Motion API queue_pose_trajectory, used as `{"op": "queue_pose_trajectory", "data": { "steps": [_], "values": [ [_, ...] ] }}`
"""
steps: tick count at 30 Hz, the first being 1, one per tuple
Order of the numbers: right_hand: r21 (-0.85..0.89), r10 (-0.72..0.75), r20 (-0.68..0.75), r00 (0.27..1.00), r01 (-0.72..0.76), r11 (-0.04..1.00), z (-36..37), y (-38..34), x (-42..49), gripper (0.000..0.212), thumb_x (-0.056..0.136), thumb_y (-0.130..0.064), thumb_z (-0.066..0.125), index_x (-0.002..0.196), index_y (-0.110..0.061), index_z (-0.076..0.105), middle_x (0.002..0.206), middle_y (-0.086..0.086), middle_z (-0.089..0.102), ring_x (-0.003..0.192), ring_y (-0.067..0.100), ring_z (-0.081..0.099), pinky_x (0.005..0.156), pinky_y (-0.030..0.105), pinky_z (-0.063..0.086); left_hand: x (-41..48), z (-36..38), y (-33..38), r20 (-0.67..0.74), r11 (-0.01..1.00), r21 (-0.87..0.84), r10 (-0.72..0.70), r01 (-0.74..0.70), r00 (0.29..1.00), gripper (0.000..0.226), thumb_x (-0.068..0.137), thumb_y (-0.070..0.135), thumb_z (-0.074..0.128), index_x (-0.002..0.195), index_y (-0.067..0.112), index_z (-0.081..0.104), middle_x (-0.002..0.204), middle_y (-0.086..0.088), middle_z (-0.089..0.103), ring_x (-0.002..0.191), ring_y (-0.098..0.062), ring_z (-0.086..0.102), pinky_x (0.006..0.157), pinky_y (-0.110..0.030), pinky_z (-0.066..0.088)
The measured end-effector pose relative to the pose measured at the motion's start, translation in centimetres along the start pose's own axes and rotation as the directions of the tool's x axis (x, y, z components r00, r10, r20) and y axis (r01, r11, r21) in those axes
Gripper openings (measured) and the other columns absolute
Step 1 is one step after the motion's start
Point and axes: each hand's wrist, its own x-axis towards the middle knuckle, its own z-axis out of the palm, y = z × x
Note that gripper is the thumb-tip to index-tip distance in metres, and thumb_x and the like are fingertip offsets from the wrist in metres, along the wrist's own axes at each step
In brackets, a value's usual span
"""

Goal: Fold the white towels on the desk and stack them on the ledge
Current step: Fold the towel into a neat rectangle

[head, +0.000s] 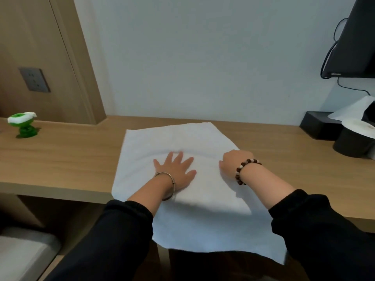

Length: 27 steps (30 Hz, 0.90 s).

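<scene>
Two hands are resting on the white towel (182, 138), which is lying spread on the desk (60, 159) and hanging over its front edge; the left hand (176, 169) is pressing flat, fingers (179, 157) splayed, while the right hand (235, 161) is gripping the towel's right edge.

Head view: looks forward, down, close over desk (60, 159).

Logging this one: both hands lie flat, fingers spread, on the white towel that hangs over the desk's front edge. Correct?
Not quite. Only the left hand lies flat; the right hand is curled, seemingly gripping the white towel at its right edge, per the head view.
</scene>
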Motion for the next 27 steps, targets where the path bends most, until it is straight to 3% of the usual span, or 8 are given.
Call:
{"op": "queue_pose_trajectory", "data": {
  "steps": [4, 7, 10, 12, 15, 18, 21, 27],
  "values": [
    [0.032, 0.164, -0.075, 0.984, -0.162, 0.986, 0.5, 1.6, 0.4, 0.019, 0.091, -0.014, 0.038, 0.083, -0.015, 0.055, 0.074, -0.002, 0.053, 0.072, 0.021, 0.051, 0.062, 0.026, 0.037, 0.8, -0.4, 1.8, 0.002, 0.983, -0.064, 0.172, -0.172, 0.985, 0.059, 0.091, 0.060, 0.027, 0.146, 0.048, 0.012, 0.159, 0.014, 0.000, 0.146, -0.017, -0.005, 0.110, -0.061, -0.002],
    [0.220, 0.144, -0.188, 0.971, -0.101, 0.970, 1.0, 1.2, 2.2, 0.029, 0.096, -0.018, 0.032, 0.112, -0.012, 0.055, 0.114, 0.009, 0.055, 0.103, 0.027, 0.050, 0.080, 0.033, 0.041, 1.5, -1.2, 2.0, -0.108, 0.981, -0.126, 0.137, -0.150, 0.985, 0.054, 0.092, 0.049, 0.037, 0.144, 0.039, 0.027, 0.155, 0.009, 0.021, 0.142, -0.018, 0.016, 0.109, -0.051, 0.017],
    [0.244, -0.048, -0.067, 0.997, 0.063, 0.968, 2.2, 0.3, 4.3, 0.047, 0.099, -0.035, 0.029, 0.142, -0.016, 0.033, 0.151, 0.010, 0.025, 0.135, 0.029, 0.026, 0.107, 0.042, 0.027, 3.0, -2.0, 1.3, -0.278, 0.981, -0.194, -0.039, -0.016, 0.960, 0.043, 0.096, 0.036, 0.038, 0.139, 0.032, 0.039, 0.144, 0.001, 0.037, 0.130, -0.023, 0.033, 0.099, -0.042, 0.032],
    [0.252, -0.085, 0.018, 0.996, 0.078, 0.965, 2.7, 0.1, 5.4, 0.054, 0.099, -0.045, 0.026, 0.147, -0.022, 0.023, 0.158, 0.006, 0.010, 0.143, 0.027, 0.012, 0.113, 0.048, 0.014, 4.4, -2.8, 0.6, -0.308, 0.987, -0.140, -0.116, 0.076, 0.944, 0.041, 0.098, 0.034, 0.033, 0.139, 0.032, 0.040, 0.147, 0.001, 0.033, 0.134, -0.023, 0.027, 0.102, -0.043, 0.029],
    [0.283, -0.057, 0.089, 0.994, 0.030, 0.959, 3.6, 1.1, 6.8, 0.060, 0.097, -0.054, 0.020, 0.150, -0.029, 0.010, 0.160, 0.000, -0.003, 0.146, 0.023, -0.002, 0.114, 0.053, 0.002, 6.9, -3.4, -0.6, -0.142, 0.987, -0.092, -0.145, 0.133, 0.979, 0.048, 0.098, 0.044, 0.024, 0.145, 0.037, 0.025, 0.156, 0.006, 0.017, 0.144, -0.022, 0.008, 0.110, -0.054, 0.010],
    [0.289, 0.096, 0.129, 0.987, -0.130, 0.949, 4.5, 3.9, 7.8, 0.063, 0.096, -0.058, 0.014, 0.151, -0.031, 0.003, 0.159, -0.003, -0.009, 0.146, 0.019, -0.006, 0.114, 0.055, 0.000, 9.0, -3.0, -3.3, 0.026, 0.973, -0.119, -0.195, 0.197, 0.980, 0.057, 0.094, 0.055, 0.020, 0.147, 0.038, 0.014, 0.159, 0.007, 0.006, 0.146, -0.025, 0.000, 0.109, -0.061, 0.003],
    [0.222, 0.241, 0.137, 0.961, -0.266, 0.938, 4.6, 5.9, 9.2, 0.064, 0.096, -0.055, 0.012, 0.151, -0.022, 0.010, 0.160, 0.002, -0.003, 0.146, 0.022, -0.003, 0.113, 0.059, 0.004, 10.5, -2.8, -5.9, 0.063, 0.969, -0.094, -0.224, 0.229, 0.973, 0.060, 0.092, 0.062, 0.018, 0.148, 0.041, 0.009, 0.159, 0.009, -0.002, 0.146, -0.025, -0.007, 0.111, -0.060, 0.002],
    [0.270, -0.002, 0.047, 0.999, -0.010, 0.963, 4.4, 3.9, 13.4, 0.059, 0.099, -0.049, 0.018, 0.151, -0.024, 0.008, 0.160, 0.002, -0.007, 0.146, 0.023, -0.005, 0.114, 0.052, 0.001, 13.3, -2.8, -6.2, 0.070, 0.976, -0.083, -0.198, 0.203, 0.978, 0.060, 0.092, 0.063, 0.018, 0.147, 0.044, 0.002, 0.159, 0.008, -0.009, 0.145, -0.022, -0.013, 0.111, -0.061, -0.003]
  ]
}}
